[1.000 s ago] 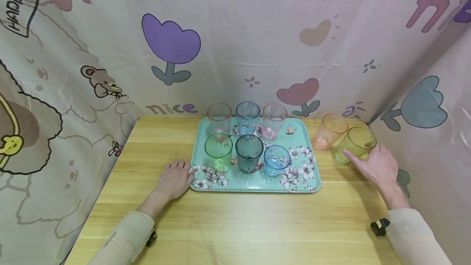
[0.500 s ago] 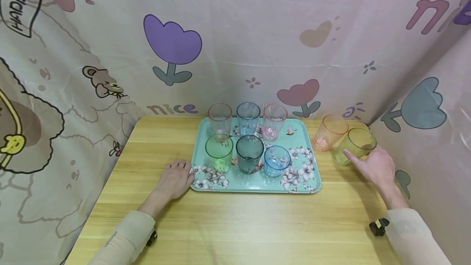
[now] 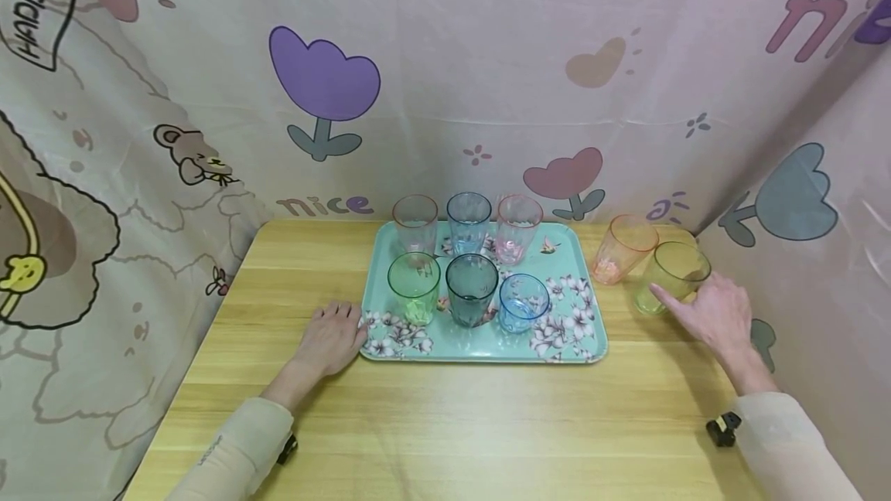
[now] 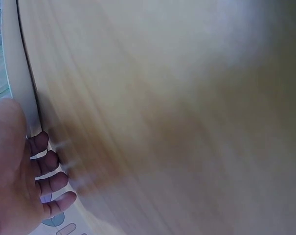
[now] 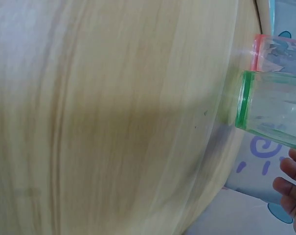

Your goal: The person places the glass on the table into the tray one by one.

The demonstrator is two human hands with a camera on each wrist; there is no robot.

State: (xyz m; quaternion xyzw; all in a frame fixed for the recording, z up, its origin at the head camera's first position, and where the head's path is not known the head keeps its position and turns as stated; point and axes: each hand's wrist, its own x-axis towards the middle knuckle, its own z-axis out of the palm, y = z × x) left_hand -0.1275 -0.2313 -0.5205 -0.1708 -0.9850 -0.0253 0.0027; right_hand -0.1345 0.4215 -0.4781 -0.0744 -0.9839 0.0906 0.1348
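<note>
On the table my left hand (image 3: 332, 339) lies flat, its thumb right at the left edge of the floral tray (image 3: 480, 350). The left wrist view shows the fingers (image 4: 52, 183) of that hand lightly bent, with nothing in them. My right hand (image 3: 717, 314) is beside a yellow-green glass (image 3: 664, 281) standing upright, thumb reaching across its near side. From the right wrist, the same glass (image 5: 275, 105) appears with my loosely bent fingers (image 5: 289, 188) next to its side, spread rather than wrapped round it. An orange glass (image 3: 623, 250) stands just behind and left of it.
Several glasses stand upright in two rows on the tray: clear red-rimmed (image 3: 415, 226), blue (image 3: 469, 226) and pink (image 3: 518, 230) behind; green (image 3: 415, 288), dark grey (image 3: 472, 292) and short blue (image 3: 522, 304) in front. Printed curtains (image 3: 452, 60) hang close around the wooden table (image 3: 452, 431).
Hardly anything differs. The yellow-green glass has shifted very slightly at its base beside my right hand; my left hand, the tray and its glasses stay where they were.
</note>
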